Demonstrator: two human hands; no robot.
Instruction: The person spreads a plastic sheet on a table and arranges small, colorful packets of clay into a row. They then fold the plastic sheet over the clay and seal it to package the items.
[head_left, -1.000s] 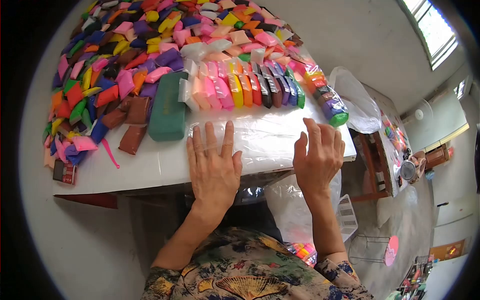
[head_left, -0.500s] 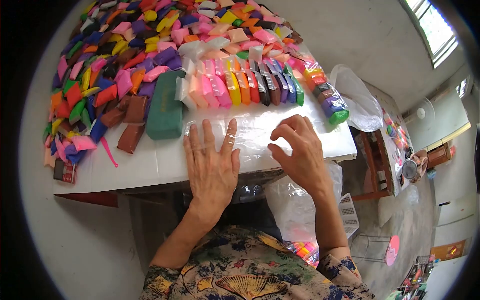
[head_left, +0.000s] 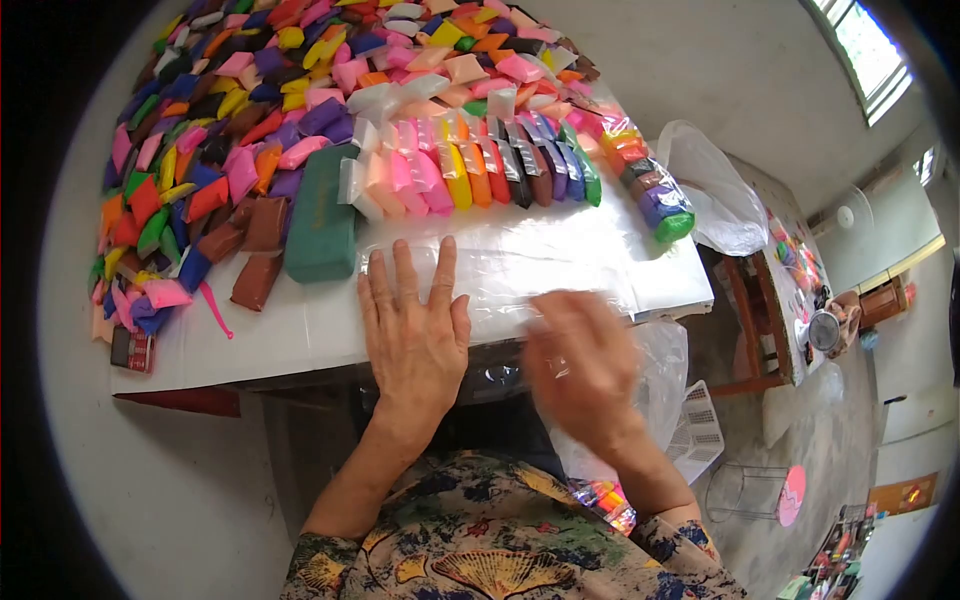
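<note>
My left hand [head_left: 412, 335] lies flat near the table's front edge, fingers spread on a clear plastic bag [head_left: 500, 272]. Blurred by motion, my right hand [head_left: 585, 365] hovers at the front edge, to the right of the left one; its fingers are smeared. Just beyond the bag stand two rows of small soft packets [head_left: 470, 178], running from white and pink through yellow, orange, red, black and brown to blue and green. A dark green block [head_left: 322, 228] sits at their left end. To their right lies a filled clear bag of colored packets [head_left: 655, 190].
Loose colored packets [head_left: 240, 120] are heaped over the back and left of the white table [head_left: 270, 350]. A small red and black device [head_left: 132, 350] sits at the left corner. Plastic bags hang off the right side [head_left: 710, 190]. A pink-topped stool [head_left: 790, 495] stands on the floor.
My right hand has moved down and slightly left, toward me, off the area beside the bag. My left hand stays flat, with the view shifted slightly.
</note>
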